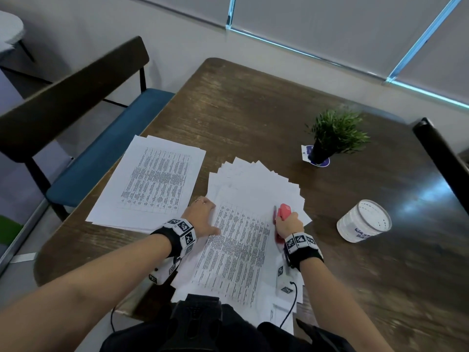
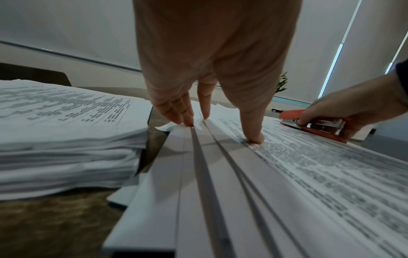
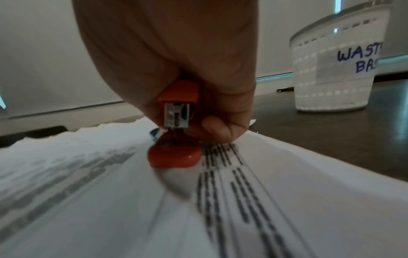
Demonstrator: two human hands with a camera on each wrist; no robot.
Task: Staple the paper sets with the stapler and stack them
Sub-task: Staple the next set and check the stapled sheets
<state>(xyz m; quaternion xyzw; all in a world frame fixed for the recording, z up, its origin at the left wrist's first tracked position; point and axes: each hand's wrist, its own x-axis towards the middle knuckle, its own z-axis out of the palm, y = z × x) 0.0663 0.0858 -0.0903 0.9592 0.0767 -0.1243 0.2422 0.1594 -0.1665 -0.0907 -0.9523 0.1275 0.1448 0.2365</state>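
A fanned pile of printed paper sets [image 1: 253, 189] lies in the middle of the wooden table [image 1: 253, 102], with a printed set [image 1: 241, 250] on top. My left hand [image 1: 200, 217] presses the top set's left edge with straight fingers [image 2: 251, 132]. My right hand [image 1: 289, 224] grips a red stapler [image 1: 283, 213] at the set's right edge; the stapler [image 3: 176, 125] rests on the paper [image 3: 287, 192]. A neat stack of printed paper [image 1: 152, 181] lies to the left, and this thick stack [image 2: 66, 131] shows beside my left hand.
A white mesh waste basket [image 1: 364, 221] stands to the right of the papers. A small potted plant [image 1: 332, 135] sits at the back right. A bench with a blue seat [image 1: 106, 141] runs along the table's left side. A dark chair back [image 1: 441, 158] stands at the right.
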